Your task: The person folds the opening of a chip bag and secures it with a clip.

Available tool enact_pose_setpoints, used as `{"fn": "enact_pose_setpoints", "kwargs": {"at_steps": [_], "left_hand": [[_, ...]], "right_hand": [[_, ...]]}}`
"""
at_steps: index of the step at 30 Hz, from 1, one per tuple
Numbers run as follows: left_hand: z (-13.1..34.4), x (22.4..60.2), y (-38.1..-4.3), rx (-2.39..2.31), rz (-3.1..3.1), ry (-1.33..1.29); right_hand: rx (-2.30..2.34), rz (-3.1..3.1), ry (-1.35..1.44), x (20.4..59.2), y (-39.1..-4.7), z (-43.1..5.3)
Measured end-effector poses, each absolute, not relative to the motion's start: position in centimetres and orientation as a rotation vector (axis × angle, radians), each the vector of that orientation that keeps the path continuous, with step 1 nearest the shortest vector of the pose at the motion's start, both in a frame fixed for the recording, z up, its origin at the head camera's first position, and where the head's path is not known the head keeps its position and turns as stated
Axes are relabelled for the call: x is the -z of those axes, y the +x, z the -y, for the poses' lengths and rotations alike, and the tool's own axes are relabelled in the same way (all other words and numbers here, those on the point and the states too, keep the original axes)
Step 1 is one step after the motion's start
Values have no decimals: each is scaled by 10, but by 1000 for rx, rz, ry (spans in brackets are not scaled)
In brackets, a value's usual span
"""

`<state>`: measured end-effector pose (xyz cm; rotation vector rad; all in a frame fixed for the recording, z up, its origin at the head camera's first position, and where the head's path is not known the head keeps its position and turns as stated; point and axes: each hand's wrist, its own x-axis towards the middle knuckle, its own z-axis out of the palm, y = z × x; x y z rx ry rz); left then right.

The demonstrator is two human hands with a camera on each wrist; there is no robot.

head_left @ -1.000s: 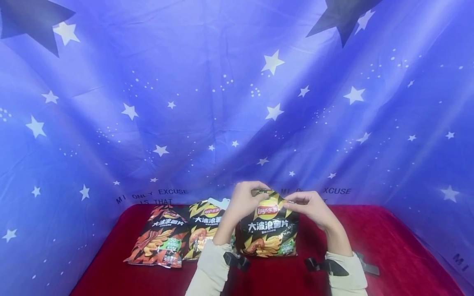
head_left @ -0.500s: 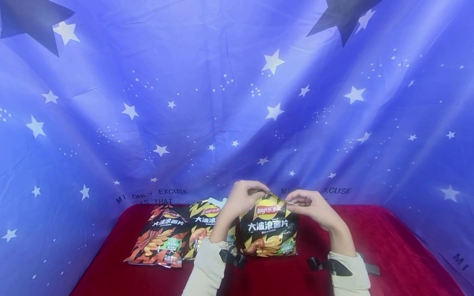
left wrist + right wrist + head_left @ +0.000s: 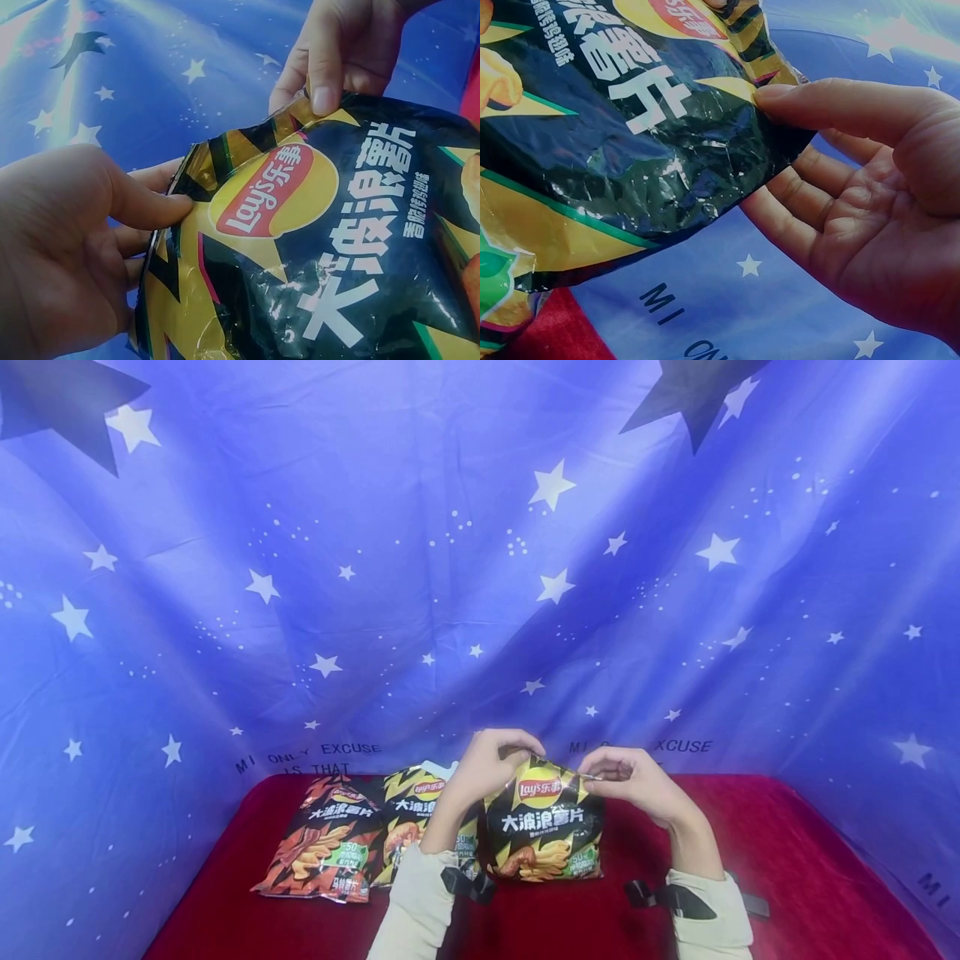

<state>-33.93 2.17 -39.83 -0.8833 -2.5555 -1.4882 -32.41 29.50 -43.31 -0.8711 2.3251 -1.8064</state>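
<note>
bag of chips [image 3: 543,827], black and yellow with a red lay's logo near its top, is held between two hands over the bench [image 3: 795,852], which is covered in red cloth. its printed front faces the person, and it stands about upright, the bottom edge low against the cloth. the left hand [image 3: 491,768] pinches the upper left corner, thumb on the front, other fingers behind. the right hand [image 3: 633,785] pinches the upper right corner likewise, its thumb laid on the front and the remaining fingers spread loosely behind. between them the top edge runs creased, as the left wrist view shows.

to the left, a second black-and-yellow bag [image 3: 408,818] is partly hidden by the left forearm, with a pale blue thing [image 3: 440,768] at its top edge; too little shows to say what it is. touching or just beside that lies a red-and-black bag [image 3: 318,852]. light sleeves [image 3: 420,902] and black straps [image 3: 690,902] cover the forearms. a blue backdrop [image 3: 420,593] with white stars hangs behind.
</note>
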Motion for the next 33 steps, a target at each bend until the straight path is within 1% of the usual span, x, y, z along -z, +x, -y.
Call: {"fn": "enact_pose_setpoints", "kwargs": {"at_steps": [7, 16, 29, 33], "left_hand": [[-21, 400, -337, 1534, 2565, -868], [-21, 401, -336, 1572, 2494, -920], [-23, 401, -334, 1518, 2502, -879], [-23, 402, -333, 1395, 2540, -834]], "right_hand": [[1808, -2288, -893, 433, -324, -295], [1781, -2281, -893, 433, -322, -295], [1738, -2234, -908, 432, -320, -298], [1724, -2319, -882, 432, -320, -297]]}}
